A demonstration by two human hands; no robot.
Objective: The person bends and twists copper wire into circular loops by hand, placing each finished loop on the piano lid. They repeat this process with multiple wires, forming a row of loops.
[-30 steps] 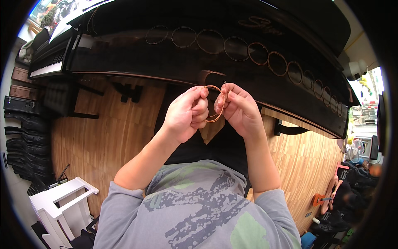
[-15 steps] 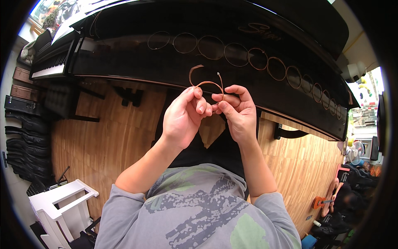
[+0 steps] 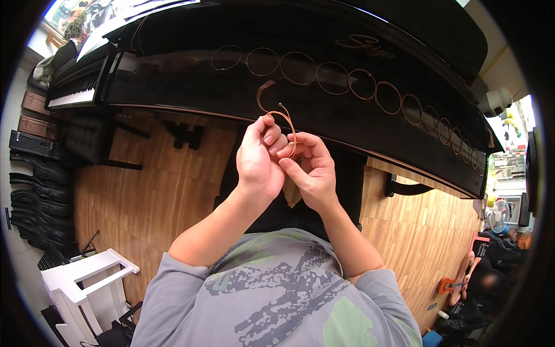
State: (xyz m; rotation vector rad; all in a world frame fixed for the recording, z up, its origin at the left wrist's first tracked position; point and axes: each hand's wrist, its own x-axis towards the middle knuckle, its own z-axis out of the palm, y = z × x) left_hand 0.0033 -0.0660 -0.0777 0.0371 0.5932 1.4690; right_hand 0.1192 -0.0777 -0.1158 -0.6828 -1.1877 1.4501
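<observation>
Between my two hands is a coiled copper-coloured instrument string (image 3: pixel 293 130), with a small ball at one end and a loose tail curling up to the left. My left hand (image 3: pixel 258 165) is closed, thumb and forefinger pinching the coil near its upper left. Lower on the coil's right side, my right hand (image 3: pixel 315 179) grips it between thumb and fingers. Part of the loop is hidden behind the fingers. Beyond my hands, several ring-shaped coiled strings (image 3: pixel 298 68) lie in a curved row on a glossy black piano (image 3: pixel 173 87).
Another keyboard (image 3: pixel 75 98) with white keys stands at the far left, near a black padded bench (image 3: pixel 87 136). A white wooden frame (image 3: pixel 87 277) is at the lower left. Black cases (image 3: pixel 37 196) line the left wall. A small orange guitar (image 3: pixel 446 285) is at the right, above wooden flooring (image 3: pixel 156 191).
My right hand has moved left, closer to my left hand. The string's loop has narrowed, and its ball end has shifted left. The view has shifted slightly.
</observation>
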